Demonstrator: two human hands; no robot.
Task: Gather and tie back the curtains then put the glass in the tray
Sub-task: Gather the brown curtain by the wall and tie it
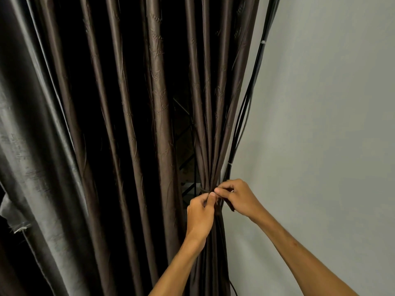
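Note:
A dark brown curtain (158, 116) with a leaf pattern hangs in long folds and is drawn into a tight bunch at the right, close to the wall. A thin dark tie-back band (204, 190) circles that bunch. My left hand (201, 212) pinches the band's end with thumb and fingertips in front of the bunch. My right hand (237, 197) pinches the other end from the wall side, fingertips almost touching the left hand's. A dark strip of the tie hangs below my right hand. No glass or tray is in view.
A grey satin curtain (27, 159) hangs at the far left. Several black cables (248, 99) run down the pale grey wall (320, 116) just right of the bunch, held by white ties. A dark gap between folds shows a railing behind.

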